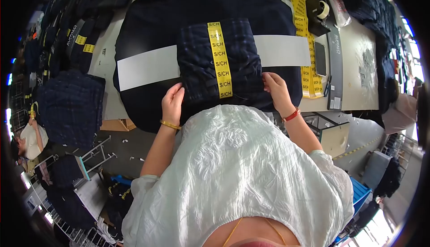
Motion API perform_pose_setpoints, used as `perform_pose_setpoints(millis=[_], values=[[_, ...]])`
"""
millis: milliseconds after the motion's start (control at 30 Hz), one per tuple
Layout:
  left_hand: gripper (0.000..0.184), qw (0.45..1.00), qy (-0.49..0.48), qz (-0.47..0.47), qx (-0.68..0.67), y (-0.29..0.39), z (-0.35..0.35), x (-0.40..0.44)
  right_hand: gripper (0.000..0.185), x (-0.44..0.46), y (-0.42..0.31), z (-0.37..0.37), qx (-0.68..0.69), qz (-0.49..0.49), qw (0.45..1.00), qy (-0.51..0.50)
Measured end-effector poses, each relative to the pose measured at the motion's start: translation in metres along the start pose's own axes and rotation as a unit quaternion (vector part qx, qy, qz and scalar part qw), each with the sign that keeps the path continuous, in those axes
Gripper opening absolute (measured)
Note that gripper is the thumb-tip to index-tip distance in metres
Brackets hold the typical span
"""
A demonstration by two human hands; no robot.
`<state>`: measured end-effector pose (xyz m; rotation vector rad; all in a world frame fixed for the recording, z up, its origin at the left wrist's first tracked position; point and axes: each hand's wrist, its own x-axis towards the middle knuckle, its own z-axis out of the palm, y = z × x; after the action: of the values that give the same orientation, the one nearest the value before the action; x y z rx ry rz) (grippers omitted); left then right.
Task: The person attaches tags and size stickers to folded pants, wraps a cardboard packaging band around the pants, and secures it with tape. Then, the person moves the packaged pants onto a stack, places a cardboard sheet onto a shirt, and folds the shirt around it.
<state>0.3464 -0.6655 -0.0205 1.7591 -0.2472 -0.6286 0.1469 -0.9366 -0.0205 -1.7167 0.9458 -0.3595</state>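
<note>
A folded dark navy plaid garment (244, 54) lies in front of me, with a yellow size-sticker strip (220, 63) printed "S/CH" running down its middle. Out from both sides of it stretches a white paper band (148, 68); its middle is hidden by the garment. My left hand (172, 106) is closed, its thumb and fingers pinching the garment's lower left edge. At the lower right edge, my right hand (278, 93) pinches the cloth between thumb and fingertips. Everything rests on a dark cloth (148, 27) spread over the table.
Stacked plaid garments (69, 103) sit at left, with labelled dark garments (80, 41) behind. To the right are yellow sticker strips (299, 9), a tape dispenser (318, 14), a phone (320, 58) and a dark labelled strip (334, 67). A co-worker (33, 139) is at far left.
</note>
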Motion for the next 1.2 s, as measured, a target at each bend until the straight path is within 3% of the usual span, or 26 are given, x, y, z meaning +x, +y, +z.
perform_pose_setpoints(millis=[100, 300, 433, 467, 500, 567, 600, 633, 667, 700, 733, 800, 833, 867, 933, 967, 1100, 1200], values=[[0.040, 0.986, 0.040, -0.149, -0.070, 0.035, 0.017, -0.008, 0.022, -0.002, -0.028, 0.005, 0.096, 0.167, 0.979, -0.062], [0.032, 0.981, 0.003, -0.115, -0.159, 0.010, 0.023, -0.004, 0.027, 0.007, -0.009, 0.011, 0.246, 0.210, 0.937, -0.131], [0.030, 0.907, -0.065, -0.213, -0.358, -0.007, 0.019, 0.002, 0.030, 0.007, 0.014, 0.022, 0.383, 0.213, 0.886, -0.150], [0.032, 0.907, -0.081, -0.198, -0.363, -0.016, 0.017, 0.003, 0.031, 0.008, 0.011, 0.020, 0.370, 0.192, 0.894, -0.166], [0.033, 0.927, -0.084, -0.157, -0.331, -0.034, 0.018, 0.007, 0.030, 0.009, 0.011, 0.018, 0.287, 0.169, 0.927, -0.173], [0.038, 0.971, -0.031, -0.135, -0.195, 0.003, 0.020, -0.003, 0.032, 0.015, -0.012, 0.002, 0.042, 0.169, 0.966, -0.191], [0.045, 0.986, -0.016, -0.119, -0.116, -0.037, 0.019, 0.008, 0.034, 0.020, 0.003, 0.001, -0.106, 0.002, 0.984, -0.146], [0.048, 0.994, -0.002, -0.090, -0.058, -0.004, 0.022, 0.003, 0.042, 0.022, -0.003, 0.001, -0.183, -0.049, 0.979, -0.076], [0.046, 0.990, 0.072, 0.056, 0.105, -0.021, 0.029, 0.008, 0.047, 0.020, -0.020, 0.002, -0.262, -0.178, 0.948, -0.007], [0.044, 0.944, 0.154, 0.203, 0.208, -0.001, 0.027, 0.009, 0.048, 0.022, -0.028, 0.004, -0.262, -0.233, 0.936, -0.035], [0.043, 0.862, 0.220, 0.332, 0.314, 0.021, 0.027, 0.009, 0.048, 0.026, -0.037, 0.005, -0.265, -0.282, 0.920, -0.056], [0.031, 0.880, 0.147, 0.328, 0.310, 0.036, 0.041, 0.008, 0.039, 0.027, -0.044, 0.013, -0.225, -0.330, 0.911, -0.103], [0.025, 0.892, 0.088, 0.324, 0.302, 0.035, 0.051, 0.011, 0.036, 0.028, -0.045, 0.014, -0.263, -0.330, 0.898, -0.121], [0.025, 0.890, 0.100, 0.322, 0.306, 0.037, 0.061, 0.013, 0.033, 0.030, -0.046, 0.016, -0.301, -0.329, 0.885, -0.135], [0.016, 0.840, 0.069, 0.270, 0.464, 0.041, 0.078, 0.019, 0.027, 0.034, -0.046, 0.017, -0.377, -0.324, 0.853, -0.159], [0.016, 0.838, 0.075, 0.269, 0.468, 0.044, 0.079, 0.023, 0.027, 0.037, -0.046, 0.016, -0.373, -0.330, 0.852, -0.161], [0.014, 0.859, -0.022, 0.127, 0.496, 0.052, 0.082, 0.038, 0.018, 0.052, -0.043, 0.011, -0.296, -0.213, 0.897, -0.250], [0.013, 0.870, -0.070, 0.104, 0.476, 0.055, 0.081, 0.053, 0.016, 0.056, -0.060, 0.021, -0.242, -0.227, 0.916, -0.224]])
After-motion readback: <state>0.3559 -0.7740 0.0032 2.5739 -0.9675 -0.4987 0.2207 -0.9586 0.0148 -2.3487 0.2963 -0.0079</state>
